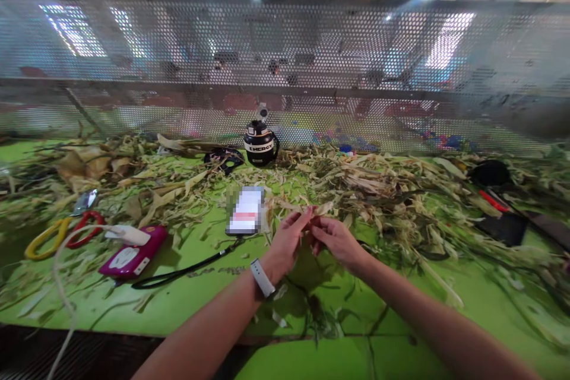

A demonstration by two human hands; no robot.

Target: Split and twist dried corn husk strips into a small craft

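Note:
My left hand (290, 239) and my right hand (335, 240) meet near the middle of the green table (196, 303). Both have their fingers pinched on a pale strip of dried leaf (324, 209), whose end sticks out above the fingertips. A light watch band is round my left wrist. Left of my hands lies a phone (246, 211) with a lit, blurred screen and a black strap. More dried leaf strips (365, 184) are heaped behind and to the right of my hands.
A black jug (260, 143) stands at the back before a perforated metal screen (307, 41). At left are red-and-yellow scissors (88, 228) and a magenta power bank (133, 255) with a white cable. A dark flat object (501, 227) lies at right.

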